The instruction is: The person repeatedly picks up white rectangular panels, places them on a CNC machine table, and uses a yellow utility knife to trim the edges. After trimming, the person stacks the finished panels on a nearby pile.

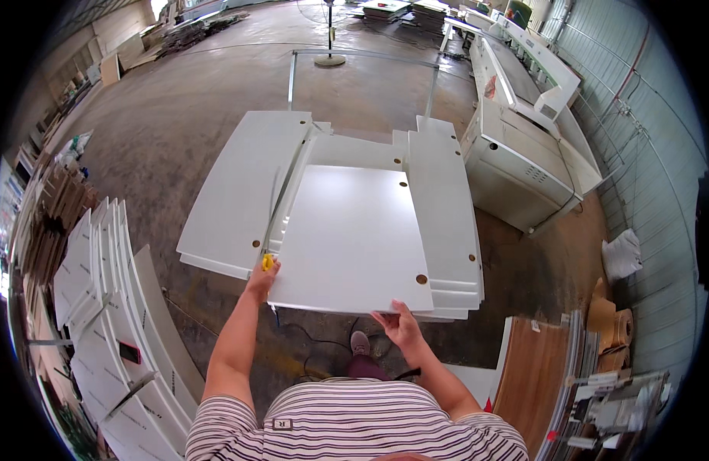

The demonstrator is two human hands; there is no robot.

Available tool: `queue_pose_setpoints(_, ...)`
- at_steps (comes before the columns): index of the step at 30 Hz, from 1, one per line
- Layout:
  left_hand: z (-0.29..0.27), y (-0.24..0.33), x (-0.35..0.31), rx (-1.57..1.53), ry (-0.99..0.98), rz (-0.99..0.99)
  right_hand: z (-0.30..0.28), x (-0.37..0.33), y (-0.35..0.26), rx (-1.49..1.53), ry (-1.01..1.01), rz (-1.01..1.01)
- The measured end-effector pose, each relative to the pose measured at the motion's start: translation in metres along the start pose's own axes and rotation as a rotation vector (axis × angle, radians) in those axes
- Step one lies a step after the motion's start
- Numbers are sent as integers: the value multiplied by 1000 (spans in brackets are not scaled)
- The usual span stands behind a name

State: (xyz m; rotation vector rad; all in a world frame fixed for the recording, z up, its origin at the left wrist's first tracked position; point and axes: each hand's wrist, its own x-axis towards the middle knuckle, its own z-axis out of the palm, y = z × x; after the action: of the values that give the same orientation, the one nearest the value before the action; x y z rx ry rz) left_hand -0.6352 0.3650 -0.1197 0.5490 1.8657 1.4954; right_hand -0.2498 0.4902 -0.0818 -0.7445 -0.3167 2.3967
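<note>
A smooth white panel [347, 238] with two round brown-rimmed holes along its right side lies on top of other white panels in front of me. My left hand [262, 280] is closed around a small yellow tool [268, 262] at the panel's near left corner. The kind of tool is too small to make out. At the near edge, toward the right, my right hand [401, 327] grips the same panel, its thumb at the edge and some fingers hidden. Larger white panels [243, 177] with similar holes lie to the left, and more [444, 200] to the right.
Stacked white boards [112, 323] lean at my left, with a phone-like dark object [129, 352] on them. A large white machine [523, 154] stands to the right. Wood-faced boards [533, 361] are near my right side. A thin cable [308, 338] crosses the floor by my foot.
</note>
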Motion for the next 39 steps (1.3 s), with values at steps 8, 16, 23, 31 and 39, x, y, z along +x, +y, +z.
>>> queue_pose_setpoints(8,28,34,-18,-110,176,-28,23,187,-63,97,46,51)
queue_pose_setpoints(16,43,29,-225,217,139,-216,-36,207,19,-345,71,587)
queue_pose_setpoints(23,45,13,-361,-102,279,-334,-68,107,82,-905,-91,1026)
queue_pose_setpoints(31,19,-72,-533,-652,1166,-345,-21,70,181,-1360,-357,992)
queue_pose_setpoints(39,3,-102,-676,-696,1612,-284,51,-6,330,-1369,-567,964)
